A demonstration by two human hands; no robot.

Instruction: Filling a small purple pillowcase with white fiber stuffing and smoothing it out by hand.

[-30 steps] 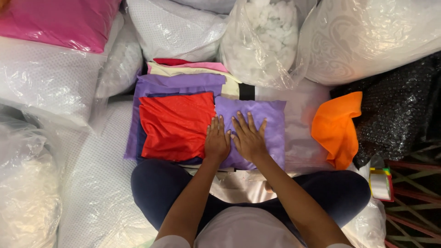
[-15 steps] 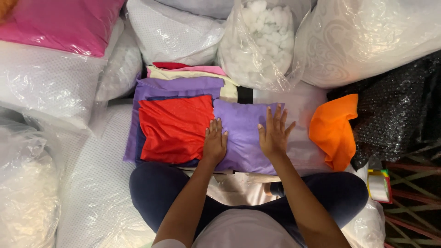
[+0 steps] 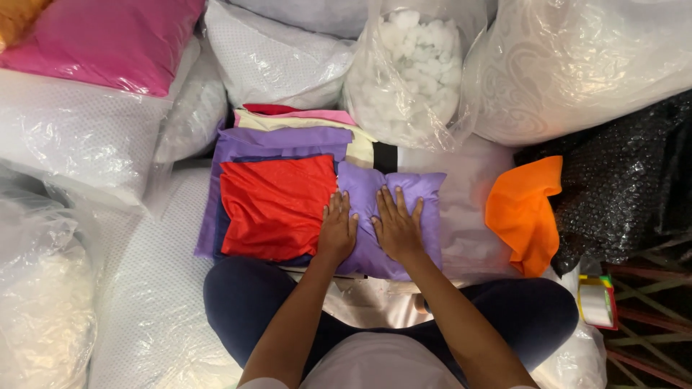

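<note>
Both hands lie flat and open on what I see as a small purple cushion (image 3: pixel 393 209), plump and satiny, sitting at the near edge of a fabric pile just ahead of the person's crossed legs: the left hand (image 3: pixel 337 232) presses its left edge, the right hand (image 3: pixel 396 227) its middle, fingers spread, gripping nothing. Just left of it lies a smooth, glossy red cloth (image 3: pixel 277 205) over a flat purple sheet (image 3: pixel 288 142) (cream and pink layers peek out behind). An orange cloth (image 3: pixel 525 212), matte and folded, slumps to the right. Beyond, a clear plastic bag of white fluffy stuffing (image 3: pixel 411 68) stands among crinkly wrapped pillows.
</note>
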